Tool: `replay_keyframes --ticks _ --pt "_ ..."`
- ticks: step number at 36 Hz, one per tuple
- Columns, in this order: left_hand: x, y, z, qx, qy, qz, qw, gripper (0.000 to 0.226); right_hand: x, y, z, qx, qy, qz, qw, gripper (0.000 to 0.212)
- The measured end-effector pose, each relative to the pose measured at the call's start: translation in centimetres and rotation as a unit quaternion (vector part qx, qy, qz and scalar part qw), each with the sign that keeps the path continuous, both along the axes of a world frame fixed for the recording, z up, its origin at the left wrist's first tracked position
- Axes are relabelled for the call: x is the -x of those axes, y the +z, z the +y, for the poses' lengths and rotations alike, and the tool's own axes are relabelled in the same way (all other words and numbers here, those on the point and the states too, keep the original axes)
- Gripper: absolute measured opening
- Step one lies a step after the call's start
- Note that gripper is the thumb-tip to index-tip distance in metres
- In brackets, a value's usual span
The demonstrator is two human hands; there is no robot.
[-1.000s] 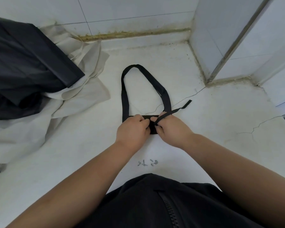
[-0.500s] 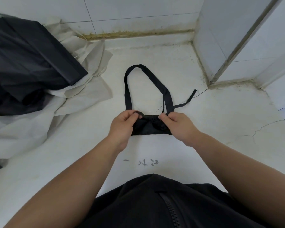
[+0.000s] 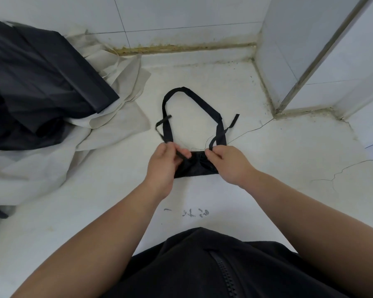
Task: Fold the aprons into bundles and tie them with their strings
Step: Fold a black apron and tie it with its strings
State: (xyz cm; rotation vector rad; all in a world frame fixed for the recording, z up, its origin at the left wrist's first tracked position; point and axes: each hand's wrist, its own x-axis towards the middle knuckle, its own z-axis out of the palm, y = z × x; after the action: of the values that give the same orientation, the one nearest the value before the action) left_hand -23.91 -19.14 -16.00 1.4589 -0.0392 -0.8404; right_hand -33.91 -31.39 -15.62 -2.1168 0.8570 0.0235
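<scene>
At far left a heap of dark and pale cloth (image 3: 52, 100) lies on the floor (image 3: 289, 158). Near centre, the left hand (image 3: 164, 164) pinches the left string (image 3: 163, 125), the folded black apron (image 3: 195, 166) rests between, and the right hand (image 3: 228, 164) pinches the right string (image 3: 222, 132).

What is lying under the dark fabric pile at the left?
Under the dark fabric pile lies crumpled off-white cloth, spreading out past it onto the white floor. Whatever else sits beneath the pile is covered and cannot be seen.
</scene>
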Motion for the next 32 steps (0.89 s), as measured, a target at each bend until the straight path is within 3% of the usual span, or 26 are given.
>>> replay_keyframes --ticks 2,4,10,16,20,28,32 --pt "0.6 -0.5 0.0 -0.091 -0.096 -0.103 0.986 0.027 -0.2 0.3 0.1 0.013 0.040 -0.017 0.999 0.046" --pt "1.0 -0.7 -0.3 -0.135 -0.137 -0.151 0.969 0.027 -0.5 0.4 0.3 -0.001 0.064 -0.039 0.997 0.043" --pt "0.6 -0.6 -1.1 -0.191 -0.178 -0.192 0.946 0.031 -0.8 0.3 0.8 -0.111 0.004 -0.084 0.990 0.025" --pt "-0.3 -0.6 -1.5 -0.190 -0.176 -0.157 0.953 0.014 -1.0 0.2 0.6 -0.164 0.002 -0.060 0.985 0.021" --pt "-0.2 -0.6 -1.2 -0.186 -0.172 -0.158 0.954 0.020 -1.1 -0.1 0.9 -0.215 -0.031 -0.062 0.974 0.011" --pt "-1.1 0.4 -0.4 -0.115 -0.269 -0.069 0.954 0.027 -1.2 0.4 0.2 -0.226 -0.049 -0.034 0.972 0.022" --pt "-1.8 0.3 0.0 -0.092 -0.246 -0.078 0.962 0.021 -1.2 0.6 0.2 -0.246 -0.042 -0.006 0.968 0.023"
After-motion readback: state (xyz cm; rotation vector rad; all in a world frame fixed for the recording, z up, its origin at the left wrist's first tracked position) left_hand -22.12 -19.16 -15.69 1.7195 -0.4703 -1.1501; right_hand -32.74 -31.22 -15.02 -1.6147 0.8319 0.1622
